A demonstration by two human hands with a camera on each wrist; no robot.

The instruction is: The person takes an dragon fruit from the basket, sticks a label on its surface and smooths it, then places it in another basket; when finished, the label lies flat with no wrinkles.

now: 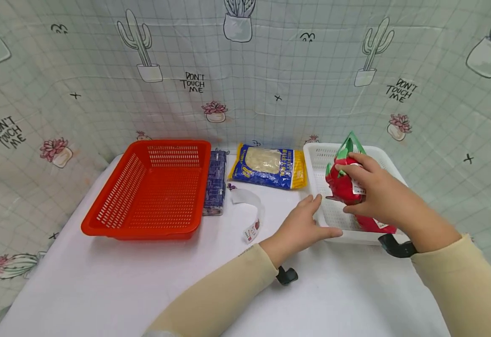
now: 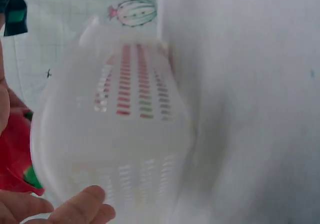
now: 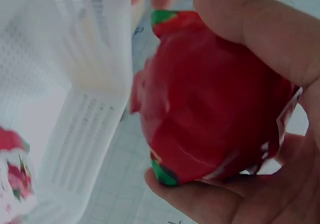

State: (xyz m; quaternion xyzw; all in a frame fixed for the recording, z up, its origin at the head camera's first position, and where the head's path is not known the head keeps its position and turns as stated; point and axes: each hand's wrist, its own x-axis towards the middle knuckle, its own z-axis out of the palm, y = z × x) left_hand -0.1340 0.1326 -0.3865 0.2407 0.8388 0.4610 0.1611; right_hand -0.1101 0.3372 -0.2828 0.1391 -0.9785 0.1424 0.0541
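My right hand [image 1: 376,187] grips a red, green-tipped package shaped like a dragon fruit [image 1: 341,181], holding it over the white basket [image 1: 355,238]. A green loop stands up from its top, and a white label shows on its side. In the right wrist view, thumb and fingers wrap round the red package [image 3: 215,104]. Another red package [image 1: 372,224] with a white label lies in the basket, partly covered by my right arm. My left hand [image 1: 298,229] is at the basket's near left corner, fingers spread, fingertips right by its slotted wall [image 2: 110,139].
A red slotted basket [image 1: 161,196] stands at the left. Beside it lies a dark blue patterned box [image 1: 215,182]. A blue and yellow food packet [image 1: 266,166] lies between the baskets, with a curled paper strip [image 1: 251,201] nearer me. A patterned curtain [image 1: 249,93] hangs behind.
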